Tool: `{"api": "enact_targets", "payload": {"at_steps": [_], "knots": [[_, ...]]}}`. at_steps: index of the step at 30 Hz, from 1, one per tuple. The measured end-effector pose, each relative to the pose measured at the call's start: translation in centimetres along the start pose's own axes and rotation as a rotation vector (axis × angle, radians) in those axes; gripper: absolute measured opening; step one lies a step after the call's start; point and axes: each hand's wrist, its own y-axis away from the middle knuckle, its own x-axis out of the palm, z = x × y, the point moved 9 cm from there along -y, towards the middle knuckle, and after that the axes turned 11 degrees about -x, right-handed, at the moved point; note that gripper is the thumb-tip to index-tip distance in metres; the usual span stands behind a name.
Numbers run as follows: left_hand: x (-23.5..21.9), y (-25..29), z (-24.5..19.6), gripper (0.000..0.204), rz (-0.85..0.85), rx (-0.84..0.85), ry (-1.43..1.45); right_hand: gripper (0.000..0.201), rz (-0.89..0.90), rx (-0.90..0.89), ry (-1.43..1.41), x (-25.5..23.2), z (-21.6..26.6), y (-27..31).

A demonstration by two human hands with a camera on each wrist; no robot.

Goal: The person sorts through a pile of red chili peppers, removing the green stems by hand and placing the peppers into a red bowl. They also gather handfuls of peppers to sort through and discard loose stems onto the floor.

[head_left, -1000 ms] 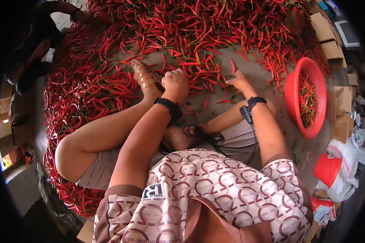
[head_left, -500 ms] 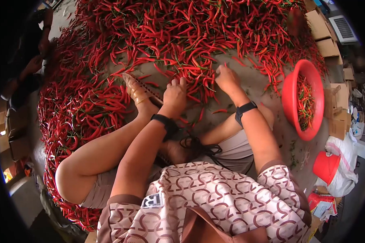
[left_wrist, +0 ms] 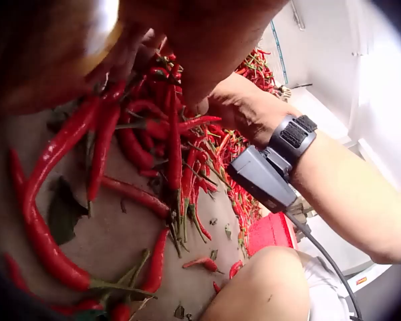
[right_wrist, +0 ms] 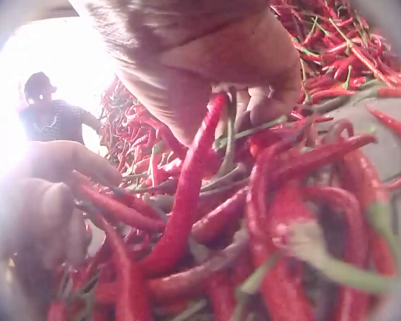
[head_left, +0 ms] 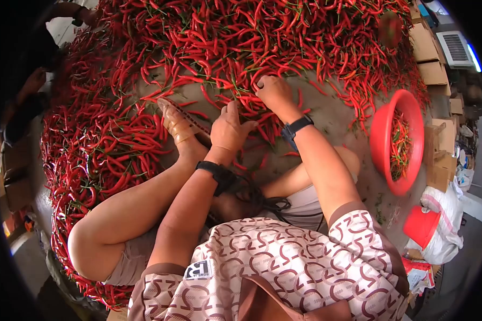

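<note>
Loose red chili peppers with green stems lie on the grey floor between and ahead of my hands. My right hand is at the far side of this small heap, fingers bent down into it. In the right wrist view its thumb and fingers pinch the upper end of a red chili pepper. To its left, my left hand is low over the near side of the heap, thumb spread away from the fingers. Below it in the left wrist view are several curved chili peppers; its fingertips are partly hidden.
A big pile of chili peppers spreads across the back and left. A red basin with chili peppers stands at the right, near cardboard boxes and a small red bucket. My sandalled foot is beside my left hand.
My right hand has moved left and forward, from the right of the small heap to its far side. My left hand has lowered slightly, and its thumb now spreads out from the fingers.
</note>
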Motion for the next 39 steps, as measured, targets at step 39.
{"api": "enact_targets", "payload": {"at_steps": [39], "knots": [[-0.1, -4.6, -1.1, 0.059, 0.156, -0.018, -0.014, 0.048, 0.117, 0.322, -0.752, -0.9, -8.7, 6.0]]}}
